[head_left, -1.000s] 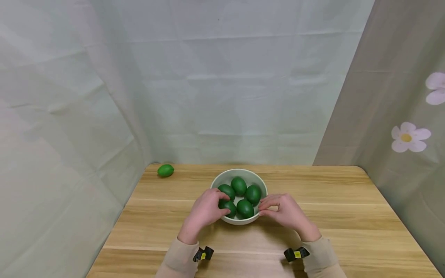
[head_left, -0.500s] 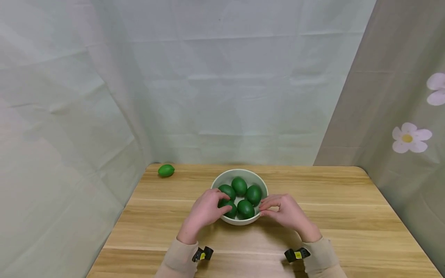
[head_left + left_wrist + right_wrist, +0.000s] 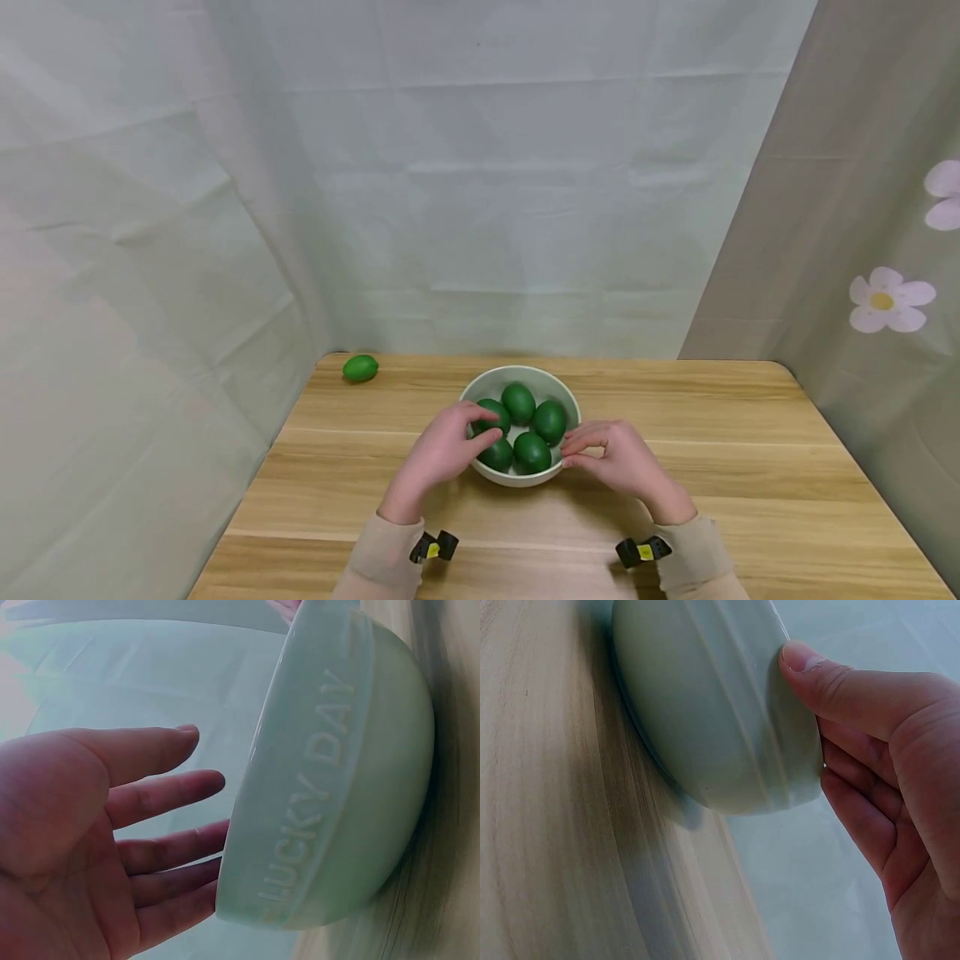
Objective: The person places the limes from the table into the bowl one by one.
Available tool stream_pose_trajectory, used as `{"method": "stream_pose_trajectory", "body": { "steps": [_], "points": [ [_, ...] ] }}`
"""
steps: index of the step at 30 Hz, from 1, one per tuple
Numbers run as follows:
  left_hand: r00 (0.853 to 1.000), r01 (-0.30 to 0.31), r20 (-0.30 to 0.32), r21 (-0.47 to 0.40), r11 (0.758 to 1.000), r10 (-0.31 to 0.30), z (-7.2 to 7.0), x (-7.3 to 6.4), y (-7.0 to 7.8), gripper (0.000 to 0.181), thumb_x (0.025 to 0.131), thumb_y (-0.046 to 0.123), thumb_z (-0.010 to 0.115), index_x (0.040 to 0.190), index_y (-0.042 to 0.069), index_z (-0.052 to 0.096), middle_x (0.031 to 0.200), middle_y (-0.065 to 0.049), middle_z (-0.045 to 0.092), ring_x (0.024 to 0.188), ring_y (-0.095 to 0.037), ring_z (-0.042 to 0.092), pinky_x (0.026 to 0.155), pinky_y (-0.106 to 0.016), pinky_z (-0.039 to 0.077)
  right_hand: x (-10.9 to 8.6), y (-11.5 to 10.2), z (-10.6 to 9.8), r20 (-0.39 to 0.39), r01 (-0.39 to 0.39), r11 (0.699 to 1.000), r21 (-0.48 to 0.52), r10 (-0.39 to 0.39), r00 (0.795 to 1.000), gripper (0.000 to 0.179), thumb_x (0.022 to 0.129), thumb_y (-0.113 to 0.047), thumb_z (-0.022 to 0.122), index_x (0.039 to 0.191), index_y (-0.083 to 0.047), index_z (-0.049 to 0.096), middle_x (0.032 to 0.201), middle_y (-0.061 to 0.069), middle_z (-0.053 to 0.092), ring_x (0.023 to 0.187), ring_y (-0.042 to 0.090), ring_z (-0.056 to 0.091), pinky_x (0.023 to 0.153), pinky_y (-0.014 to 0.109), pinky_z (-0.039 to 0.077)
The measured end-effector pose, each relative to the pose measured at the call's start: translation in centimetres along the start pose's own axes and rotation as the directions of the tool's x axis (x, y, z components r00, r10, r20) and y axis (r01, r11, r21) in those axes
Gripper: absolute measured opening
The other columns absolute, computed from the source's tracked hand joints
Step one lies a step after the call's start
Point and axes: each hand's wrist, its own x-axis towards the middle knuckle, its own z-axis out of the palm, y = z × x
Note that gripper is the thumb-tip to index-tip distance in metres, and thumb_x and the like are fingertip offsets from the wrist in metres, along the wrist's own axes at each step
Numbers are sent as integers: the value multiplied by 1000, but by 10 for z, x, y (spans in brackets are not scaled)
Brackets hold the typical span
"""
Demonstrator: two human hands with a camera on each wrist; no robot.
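Observation:
A pale green bowl (image 3: 520, 481) stands on the table, with raised letters reading LUCKY DAY in the left wrist view. Inside it lie several smooth, dark green egg-shaped things. My left hand (image 3: 447, 442) hovers over the bowl's left rim, thumb and fingers apart and holding nothing. Below its thumb is the front-left green egg-shaped thing (image 3: 497, 456), partly covered by the hand. At the right rim, my right hand (image 3: 617, 454) pinches the bowl's edge. Its thumb (image 3: 810, 664) lies on the rim in the right wrist view; the other fingertips are hidden behind the bowl.
A bright green lime (image 3: 361, 368) lies at the back left corner of the wooden table (image 3: 720, 533). Pale cloth (image 3: 480, 208) hangs behind and at the left. A flowered cloth (image 3: 810, 250) hangs at the right.
My left hand has risen slightly from the front-left green egg-shaped thing and its thumb and fingers have spread. My right hand keeps its place at the rim. The head view shifted slightly.

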Motion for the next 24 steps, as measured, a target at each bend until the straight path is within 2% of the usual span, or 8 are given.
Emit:
{"method": "stream_pose_trajectory", "body": {
  "steps": [6,11,14,17,21,24],
  "points": [
    [1000,-17,-25,-45,999,16,-1,1,-1,29,104,25,73,125,5,78,125,-9,73,119,-34,66,103,-53,55,0,-1,-1,6,-10,1000,4,10,1000,10,86,-16,92,94,-14,87,99,-11,80,103,17,76,97,46,62],
    [999,-9,-45,-134,991,3,-4,1,-1,28,105,25,73,124,5,78,123,-7,73,116,-36,66,100,-52,57,-1,-1,-1,6,-10,1000,9,10,1000,10,85,-16,92,93,-14,87,99,-11,80,103,17,76,98,46,62],
    [998,-4,-63,-199,980,-9,-5,1,-1,25,105,23,73,123,7,79,124,-5,73,119,-35,66,102,-51,57,-1,-1,0,3,-6,1000,13,6,1000,11,85,-16,93,93,-13,87,98,-12,80,103,17,76,98,46,62],
    [996,5,-86,-245,970,-26,-6,1,-2,22,104,23,73,122,11,80,123,-3,74,117,-28,67,102,-48,58,-1,-1,0,3,-2,1000,12,2,1000,11,84,-15,93,93,-13,87,98,-11,80,103,17,76,98,46,62],
    [993,10,-110,-302,953,-45,-8,3,-2,21,105,22,73,123,13,80,123,-6,75,114,-20,68,100,-44,59,-1,0,0,1,7,1000,5,-7,1000,11,85,-15,93,93,-13,87,99,-10,80,103,17,76,97,46,62],
    [990,13,-130,-352,936,-63,-12,2,-1,22,105,22,72,124,12,79,125,-7,75,113,-21,70,101,-45,60,0,0,0,-1,14,1000,6,-14,1000,11,84,-15,93,93,-13,87,99,-10,80,102,17,76,96,45,63]
  ]
}}
